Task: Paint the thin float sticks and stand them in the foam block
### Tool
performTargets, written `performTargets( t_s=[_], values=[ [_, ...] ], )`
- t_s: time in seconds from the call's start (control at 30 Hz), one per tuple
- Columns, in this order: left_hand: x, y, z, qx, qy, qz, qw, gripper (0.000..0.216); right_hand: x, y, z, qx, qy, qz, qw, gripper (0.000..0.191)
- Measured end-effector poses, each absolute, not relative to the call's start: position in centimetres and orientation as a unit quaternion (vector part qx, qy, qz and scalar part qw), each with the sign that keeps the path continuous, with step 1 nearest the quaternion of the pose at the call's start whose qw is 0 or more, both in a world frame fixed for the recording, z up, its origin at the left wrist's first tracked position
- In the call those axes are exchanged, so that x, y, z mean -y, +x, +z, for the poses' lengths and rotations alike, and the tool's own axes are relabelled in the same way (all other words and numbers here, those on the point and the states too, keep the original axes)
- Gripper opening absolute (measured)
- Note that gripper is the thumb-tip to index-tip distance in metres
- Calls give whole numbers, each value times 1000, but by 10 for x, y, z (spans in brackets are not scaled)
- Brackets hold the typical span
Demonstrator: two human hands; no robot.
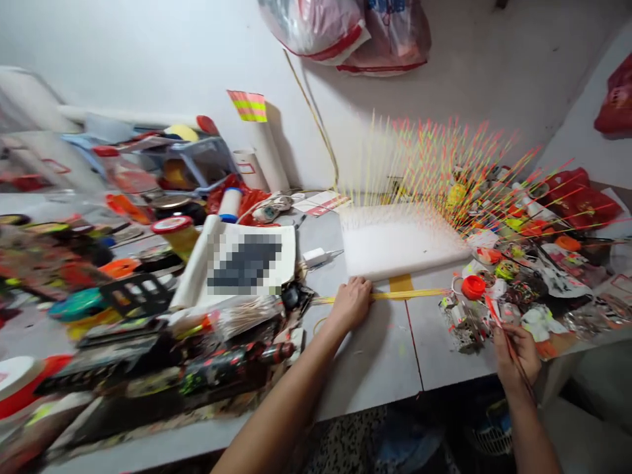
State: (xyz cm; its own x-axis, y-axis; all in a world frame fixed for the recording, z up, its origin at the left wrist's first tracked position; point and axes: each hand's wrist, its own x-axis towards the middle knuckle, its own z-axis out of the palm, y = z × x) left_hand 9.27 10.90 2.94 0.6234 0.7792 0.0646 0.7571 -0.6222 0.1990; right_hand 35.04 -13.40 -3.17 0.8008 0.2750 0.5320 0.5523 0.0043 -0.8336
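Observation:
My left hand (353, 299) lies on the table with its fingers curled over a bundle of thin yellow sticks (409, 295), just in front of a white foam block (399, 247). Many thin sticks with red and yellow-green tips (444, 164) stand in the block and fan out to the right. In my right hand (518, 355), a slim paintbrush (494, 315) is pinched, its reddened tip pointing up beside small paint pots. An open red pot (473, 287) is close to that tip.
Paint-stained bottles, jars and tools crowd the left side, among them a bag of cotton swabs (249, 317). A sheet with a blurred-out area (289, 263) lies left of the block. Plastic bags (390, 36) hang on the wall. More stained pots and rags fill the right side.

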Motion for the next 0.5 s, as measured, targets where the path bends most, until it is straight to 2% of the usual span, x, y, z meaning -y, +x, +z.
performTargets(
  t_s=[0.27, 0.5],
  values=[
    [-111, 116, 14, -378, 916, 119, 63, 31, 98, 410, 54, 371, -765, -29, 525, 57],
    [-123, 98, 2, -362, 897, 220, 127, 36, 63, 425, 62, 410, -846, -71, 332, 56]
  ],
)
